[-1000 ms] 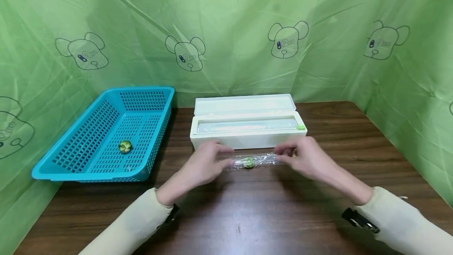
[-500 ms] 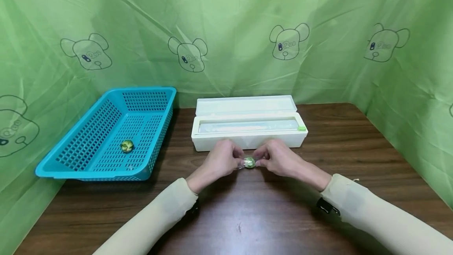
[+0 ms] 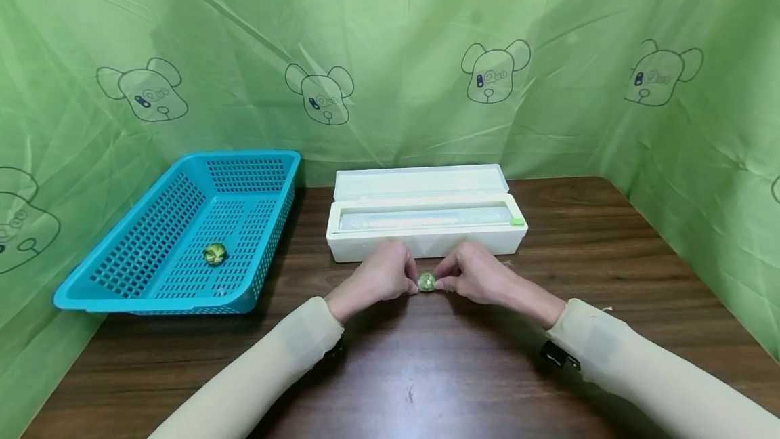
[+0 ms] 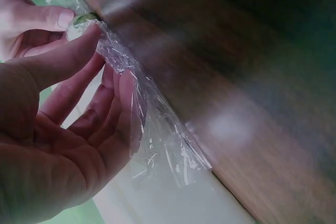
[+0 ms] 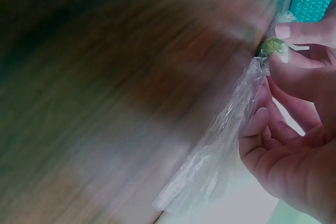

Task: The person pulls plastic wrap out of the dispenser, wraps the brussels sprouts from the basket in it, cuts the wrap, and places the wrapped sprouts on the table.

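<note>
At the centre of the head view, below the middle, locate the small green leafy item [image 3: 426, 282] between your hands, at the worktop [image 3: 390, 371]. Clear film [image 5: 236, 106] covers it and trails out past your fingers. Your left hand [image 3: 382, 271] pinches the film at one side of the item with thumb and fingers; your right hand [image 3: 475, 275] pinches it at the other side. The hands are close together.

Directly above them in the frame stands a white box [image 3: 426, 247], its lid [image 3: 420, 183] raised at the rear and a pale roll [image 3: 420, 218] inside. A green tab [image 3: 516, 221] sits at its right end. Your knuckles overlap its front wall; you cannot tell whether they touch it. At centre left, note the blue basket [image 3: 152, 305] holding a second green item [image 3: 214, 254]. A green curtain [image 3: 396, 19] printed with bear outlines closes the background.

In both wrist views, your thumbs and the crumpled film hide much of the item, and the worktop is blurred. In the head view, your sleeves [image 3: 634, 351] run out of the lower corners.
</note>
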`<state>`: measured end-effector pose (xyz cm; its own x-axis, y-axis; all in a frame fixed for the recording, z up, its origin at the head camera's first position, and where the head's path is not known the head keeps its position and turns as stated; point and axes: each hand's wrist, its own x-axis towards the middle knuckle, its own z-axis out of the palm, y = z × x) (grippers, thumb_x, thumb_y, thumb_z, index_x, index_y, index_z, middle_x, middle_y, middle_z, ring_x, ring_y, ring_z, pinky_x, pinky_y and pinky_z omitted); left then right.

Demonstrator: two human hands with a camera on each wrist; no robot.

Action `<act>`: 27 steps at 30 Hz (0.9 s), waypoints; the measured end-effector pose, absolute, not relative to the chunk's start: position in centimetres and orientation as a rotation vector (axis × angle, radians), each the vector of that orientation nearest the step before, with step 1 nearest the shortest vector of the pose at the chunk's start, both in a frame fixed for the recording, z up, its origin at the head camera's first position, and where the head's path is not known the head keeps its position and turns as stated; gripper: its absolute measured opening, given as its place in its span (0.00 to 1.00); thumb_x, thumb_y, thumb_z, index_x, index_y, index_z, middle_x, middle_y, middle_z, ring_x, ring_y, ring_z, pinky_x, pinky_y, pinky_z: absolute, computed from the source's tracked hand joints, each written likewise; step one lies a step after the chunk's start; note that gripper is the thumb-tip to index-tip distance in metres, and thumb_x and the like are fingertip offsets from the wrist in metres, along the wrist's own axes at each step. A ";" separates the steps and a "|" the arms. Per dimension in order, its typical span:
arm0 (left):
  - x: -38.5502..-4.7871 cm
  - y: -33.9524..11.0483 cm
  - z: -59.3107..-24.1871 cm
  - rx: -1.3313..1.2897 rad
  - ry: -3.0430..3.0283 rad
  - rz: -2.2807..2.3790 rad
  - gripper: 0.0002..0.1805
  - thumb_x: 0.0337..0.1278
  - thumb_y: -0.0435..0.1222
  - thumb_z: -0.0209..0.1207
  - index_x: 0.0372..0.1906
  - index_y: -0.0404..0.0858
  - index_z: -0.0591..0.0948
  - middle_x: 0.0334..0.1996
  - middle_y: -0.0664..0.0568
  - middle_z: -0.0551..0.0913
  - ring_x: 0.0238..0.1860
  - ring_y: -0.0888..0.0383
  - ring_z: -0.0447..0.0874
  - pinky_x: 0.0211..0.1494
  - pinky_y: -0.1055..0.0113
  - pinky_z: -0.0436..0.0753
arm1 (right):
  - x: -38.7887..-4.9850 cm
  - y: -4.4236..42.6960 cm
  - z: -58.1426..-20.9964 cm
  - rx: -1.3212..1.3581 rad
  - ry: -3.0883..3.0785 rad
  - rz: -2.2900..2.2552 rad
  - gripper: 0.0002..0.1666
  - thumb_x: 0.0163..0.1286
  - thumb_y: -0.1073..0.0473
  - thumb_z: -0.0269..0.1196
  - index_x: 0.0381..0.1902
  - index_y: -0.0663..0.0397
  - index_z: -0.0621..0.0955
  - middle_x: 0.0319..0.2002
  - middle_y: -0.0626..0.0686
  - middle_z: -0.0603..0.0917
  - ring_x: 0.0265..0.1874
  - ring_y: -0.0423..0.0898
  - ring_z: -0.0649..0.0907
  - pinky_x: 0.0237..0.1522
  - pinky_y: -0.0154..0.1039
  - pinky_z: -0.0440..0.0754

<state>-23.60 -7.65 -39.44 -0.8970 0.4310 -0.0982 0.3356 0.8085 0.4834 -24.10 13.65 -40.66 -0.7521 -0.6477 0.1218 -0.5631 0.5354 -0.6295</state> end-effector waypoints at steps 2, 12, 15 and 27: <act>-23.6 -7.7 -39.4 0.629 2.794 0.662 0.09 0.49 0.33 0.80 0.23 0.45 0.90 0.23 0.64 0.84 0.33 0.61 0.79 0.40 0.66 0.81 | -24.1 13.6 -40.5 -1.052 2.630 -1.015 0.05 0.64 0.67 0.76 0.37 0.56 0.93 0.33 0.44 0.92 0.30 0.35 0.82 0.32 0.33 0.81; -22.9 -8.0 -39.4 0.712 2.783 0.702 0.06 0.51 0.27 0.77 0.30 0.41 0.92 0.27 0.57 0.89 0.35 0.59 0.82 0.40 0.65 0.83 | -24.0 14.0 -40.6 -1.056 2.627 -1.002 0.06 0.58 0.68 0.79 0.35 0.57 0.93 0.27 0.44 0.88 0.23 0.37 0.79 0.24 0.33 0.77; -22.9 -7.9 -39.3 0.700 2.785 0.688 0.06 0.50 0.28 0.77 0.29 0.42 0.92 0.27 0.59 0.88 0.36 0.59 0.81 0.41 0.65 0.82 | -23.9 13.9 -40.7 -1.047 2.608 -1.006 0.05 0.59 0.69 0.78 0.34 0.56 0.93 0.27 0.46 0.90 0.22 0.36 0.80 0.24 0.32 0.77; -22.4 -8.2 -39.6 0.806 2.797 0.641 0.14 0.51 0.23 0.70 0.20 0.44 0.87 0.19 0.63 0.80 0.27 0.64 0.76 0.34 0.69 0.79 | -21.7 12.5 -40.5 -0.959 2.656 -0.906 0.13 0.61 0.66 0.78 0.20 0.48 0.87 0.19 0.37 0.83 0.19 0.33 0.76 0.23 0.33 0.76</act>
